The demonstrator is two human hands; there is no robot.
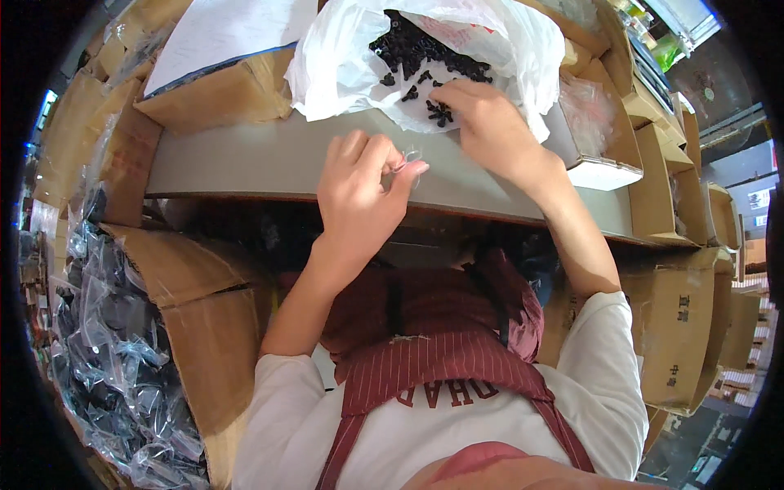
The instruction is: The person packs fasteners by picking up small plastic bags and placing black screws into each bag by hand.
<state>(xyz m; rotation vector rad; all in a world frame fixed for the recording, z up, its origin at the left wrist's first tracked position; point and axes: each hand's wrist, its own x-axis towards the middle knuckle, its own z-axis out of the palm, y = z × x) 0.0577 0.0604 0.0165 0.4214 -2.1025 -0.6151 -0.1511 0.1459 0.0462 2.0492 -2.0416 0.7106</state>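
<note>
A white plastic bag (327,73) lies spread at the back of the grey table, its mouth facing me. Small black parts (408,45) are heaped inside it, and several lie loose near its front edge. My right hand (494,131) reaches over those loose black parts, fingers curled down among them. What its fingertips hold, if anything, is hidden. To the left, above the table's front edge, my left hand (359,180) pinches a small clear plastic bag (415,155) between thumb and fingers. The bag's lower part is see-through and hard to make out.
An open carton of clear plastic bags (592,110) stands right of the white bag. A cardboard box (220,90) with a paper sheet on it sits at the left. Lower left, a large carton holds bagged black items (122,351). More cartons (678,318) line the right.
</note>
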